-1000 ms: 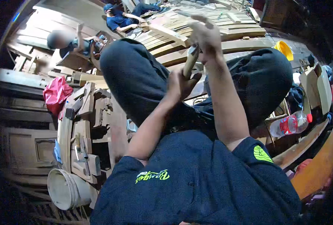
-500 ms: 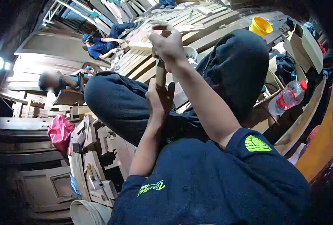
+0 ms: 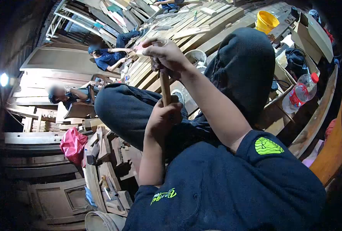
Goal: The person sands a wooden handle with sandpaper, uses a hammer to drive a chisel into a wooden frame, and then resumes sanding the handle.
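My left hand is closed around the lower part of a brown wooden stick, which stands nearly upright between my knees. At its upper end, my right hand has some fingers curled against the wood, while its thumb and forefinger arch above. The top of the stick is hidden by these fingers. Behind the hands, partly covered by my right forearm, is a pale bucket.
Long planks lie in front, with a yellow bucket beyond my right knee. A plastic bottle stands at right. On the left are a pink bag, hand tools and a white bucket. Two people sit farther off.
My left hand has turned and now wraps the stick with its knuckles showing. The right hand has shifted slightly lower and left, its thumb and forefinger more spread. The view has tilted slightly.
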A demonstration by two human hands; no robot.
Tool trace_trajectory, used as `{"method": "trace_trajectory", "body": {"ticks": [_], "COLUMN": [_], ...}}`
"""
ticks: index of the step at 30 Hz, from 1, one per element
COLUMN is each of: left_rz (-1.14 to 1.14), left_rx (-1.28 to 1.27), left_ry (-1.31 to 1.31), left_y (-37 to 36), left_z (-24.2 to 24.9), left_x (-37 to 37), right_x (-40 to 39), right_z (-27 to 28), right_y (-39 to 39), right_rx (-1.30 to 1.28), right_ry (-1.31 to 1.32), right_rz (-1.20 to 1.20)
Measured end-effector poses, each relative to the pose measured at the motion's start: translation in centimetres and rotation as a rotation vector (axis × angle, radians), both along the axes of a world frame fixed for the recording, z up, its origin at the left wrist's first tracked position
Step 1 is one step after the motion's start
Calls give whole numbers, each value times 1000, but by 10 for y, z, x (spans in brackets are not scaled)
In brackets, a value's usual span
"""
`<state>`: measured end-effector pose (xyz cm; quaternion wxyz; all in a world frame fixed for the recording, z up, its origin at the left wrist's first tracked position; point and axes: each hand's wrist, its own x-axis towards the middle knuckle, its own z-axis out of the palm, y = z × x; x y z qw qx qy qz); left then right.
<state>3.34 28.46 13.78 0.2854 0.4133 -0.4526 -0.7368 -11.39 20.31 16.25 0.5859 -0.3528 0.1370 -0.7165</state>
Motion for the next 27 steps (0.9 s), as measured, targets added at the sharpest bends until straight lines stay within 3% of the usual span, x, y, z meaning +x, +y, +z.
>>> {"method": "trace_trajectory", "body": {"ticks": [3, 6, 7, 9, 10, 11, 12, 13, 15, 17, 19, 21, 22, 23, 24, 26, 27], "left_rz": [98, 244, 247, 349, 324, 327, 205, 84, 90, 89, 110, -44, -400, -399, -214, 91, 93], "left_rx": [-81, -576, -568, -1142, -932, -931, -800, -669, -554, -239, -136, 92, 329, 326, 109, -385, -611], "left_ry": [-84, -429, -431, -433, -451, -457, -408, -355, -413, -117, -145, 260, 551, 553, 286, -243, -366], "left_y": [-9, -9, -13, -21, -17, -16, -16, -16, -8, 7, 16, 13, -7, -6, -5, 3, -3], "left_z": [-18, -35, -43, -48, -50, -49, -46, -44, -29, -11, 1, -7, -22, -18, -14, -6, -11], "left_x": [-8, -20, -20, -24, -18, -14, -9, -7, -8, -4, -4, 9, 20, 16, 12, -3, -3], "right_x": [7, 11, 12, 12, 10, 9, 6, 1, 0, 2, 1, 1, -1, -3, -3, -3, -2], "right_z": [-3, -15, -17, -13, -13, -11, -12, -13, -10, -8, -6, 1, 6, 10, 9, 7, 6], "right_y": [-3, -13, -15, -15, -12, -9, -8, -8, -4, 1, 3, 10, 16, 21, 17, 9, 9], "right_rx": [151, 199, 210, 197, 194, 190, 190, 104, -2, 4, -72, -173, -153, -134, -135, 54, 114], "right_ry": [28, 104, 182, 167, 180, 192, 190, 181, 112, 65, 18, -65, -77, -90, -89, 123, 107], "right_rz": [-184, -358, -443, -508, -455, -403, -399, -214, 34, 149, 258, 420, 402, 381, 381, -16, -153]}}
